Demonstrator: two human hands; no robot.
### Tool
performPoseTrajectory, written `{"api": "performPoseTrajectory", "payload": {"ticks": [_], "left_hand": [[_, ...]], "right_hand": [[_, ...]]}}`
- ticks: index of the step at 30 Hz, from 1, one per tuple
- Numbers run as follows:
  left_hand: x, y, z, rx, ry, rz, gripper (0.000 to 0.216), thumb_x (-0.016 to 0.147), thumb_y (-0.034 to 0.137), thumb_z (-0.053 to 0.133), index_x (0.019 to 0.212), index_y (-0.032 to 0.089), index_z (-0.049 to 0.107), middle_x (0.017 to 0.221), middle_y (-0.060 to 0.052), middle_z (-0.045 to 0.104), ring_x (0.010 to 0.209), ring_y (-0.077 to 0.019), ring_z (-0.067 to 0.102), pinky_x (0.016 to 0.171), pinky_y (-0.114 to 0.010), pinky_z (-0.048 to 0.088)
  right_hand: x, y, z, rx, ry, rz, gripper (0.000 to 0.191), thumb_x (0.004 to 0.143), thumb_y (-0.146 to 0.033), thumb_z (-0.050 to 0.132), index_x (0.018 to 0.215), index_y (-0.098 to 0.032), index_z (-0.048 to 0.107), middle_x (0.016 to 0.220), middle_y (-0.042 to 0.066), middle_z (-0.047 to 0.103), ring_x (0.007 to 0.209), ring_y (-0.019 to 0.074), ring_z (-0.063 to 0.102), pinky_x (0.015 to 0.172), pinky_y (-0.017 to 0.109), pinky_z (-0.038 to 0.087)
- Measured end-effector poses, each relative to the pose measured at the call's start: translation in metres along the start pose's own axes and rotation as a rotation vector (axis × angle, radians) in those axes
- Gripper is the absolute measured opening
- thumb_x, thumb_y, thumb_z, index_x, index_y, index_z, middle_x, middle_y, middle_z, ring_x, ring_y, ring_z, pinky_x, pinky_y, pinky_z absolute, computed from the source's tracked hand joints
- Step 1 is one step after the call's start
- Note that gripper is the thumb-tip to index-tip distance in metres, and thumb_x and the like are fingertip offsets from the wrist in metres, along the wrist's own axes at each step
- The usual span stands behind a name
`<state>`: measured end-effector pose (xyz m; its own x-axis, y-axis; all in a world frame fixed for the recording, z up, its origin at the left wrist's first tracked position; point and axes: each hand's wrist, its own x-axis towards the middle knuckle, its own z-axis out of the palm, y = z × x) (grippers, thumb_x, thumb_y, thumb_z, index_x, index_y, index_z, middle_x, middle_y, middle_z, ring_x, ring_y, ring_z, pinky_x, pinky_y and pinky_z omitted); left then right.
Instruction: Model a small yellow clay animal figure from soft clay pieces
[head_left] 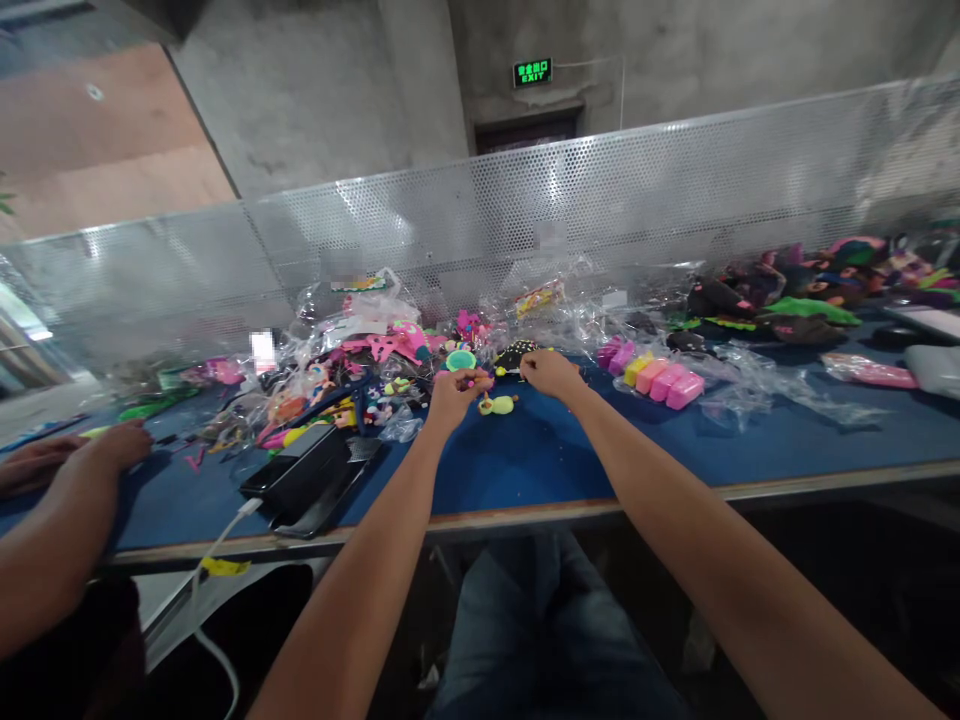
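Note:
Over the blue table mat (pixel 487 470), my left hand (pixel 450 398) pinches a small piece (pixel 481 382) with brown and pink on it; its kind is too small to tell. My right hand (pixel 553 374) is closed with the fingertips together, beside a black item with light dots (pixel 517 354). Whatever those fingertips may hold is hidden. Just below and between the hands lies a small pale yellow figure (pixel 497 405). A round turquoise-green container (pixel 460 361) stands right behind my left hand.
Colourful soft clay-like pieces and clear plastic bags (pixel 375 340) are heaped to the left. Yellow, orange and pink blocks (pixel 664 380) lie at right. A black device (pixel 304 470) with a white cable is near the front edge. Another person's hand (pixel 112 445) works at far left.

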<state>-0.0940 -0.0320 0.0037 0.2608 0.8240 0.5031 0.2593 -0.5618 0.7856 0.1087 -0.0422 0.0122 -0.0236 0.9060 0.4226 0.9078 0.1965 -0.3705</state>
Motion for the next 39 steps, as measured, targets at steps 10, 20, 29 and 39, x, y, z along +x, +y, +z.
{"api": "performPoseTrajectory", "payload": {"ticks": [10, 20, 29, 39], "left_hand": [[0.002, -0.005, -0.003, -0.027, 0.011, -0.039, 0.039, 0.069, 0.050, 0.064, 0.078, 0.012, 0.068, 0.047, 0.004, 0.049, 0.043, -0.0082, 0.044, 0.045, -0.021, 0.033], [0.001, -0.003, 0.001, -0.318, -0.080, -0.131, 0.042, 0.059, 0.049, 0.074, 0.079, 0.012, 0.068, 0.056, 0.003, 0.056, 0.048, -0.0071, 0.046, 0.048, -0.021, 0.037], [-0.002, 0.002, 0.001, -0.327, -0.173, -0.131, 0.049, 0.061, 0.051, 0.072, 0.089, 0.010, 0.072, 0.056, 0.000, 0.058, 0.050, -0.0085, 0.051, 0.050, -0.021, 0.041], [-0.001, 0.000, 0.000, -0.323, -0.155, -0.109, 0.048, 0.061, 0.049, 0.074, 0.089, 0.011, 0.071, 0.058, 0.000, 0.057, 0.052, -0.0082, 0.050, 0.049, -0.020, 0.041]], "right_hand": [[-0.005, -0.027, 0.016, 0.639, 0.108, -0.422, 0.018, 0.074, -0.023, 0.061, 0.088, -0.015, 0.068, 0.077, 0.002, 0.065, 0.068, 0.0115, 0.057, 0.062, 0.021, 0.044], [-0.005, -0.029, 0.021, 0.658, 0.060, -0.451, 0.041, 0.072, -0.021, 0.067, 0.112, -0.017, 0.063, 0.073, -0.001, 0.063, 0.062, 0.0100, 0.053, 0.060, 0.021, 0.042], [-0.007, -0.032, 0.018, 0.496, 0.121, -0.500, 0.026, 0.078, -0.017, 0.062, 0.102, -0.019, 0.071, 0.076, 0.002, 0.067, 0.068, 0.0116, 0.057, 0.063, 0.021, 0.039], [-0.009, -0.034, 0.014, 0.156, 0.175, -0.528, 0.027, 0.084, -0.022, 0.060, 0.110, -0.025, 0.068, 0.082, 0.003, 0.059, 0.075, 0.0130, 0.052, 0.064, 0.021, 0.036]]}}
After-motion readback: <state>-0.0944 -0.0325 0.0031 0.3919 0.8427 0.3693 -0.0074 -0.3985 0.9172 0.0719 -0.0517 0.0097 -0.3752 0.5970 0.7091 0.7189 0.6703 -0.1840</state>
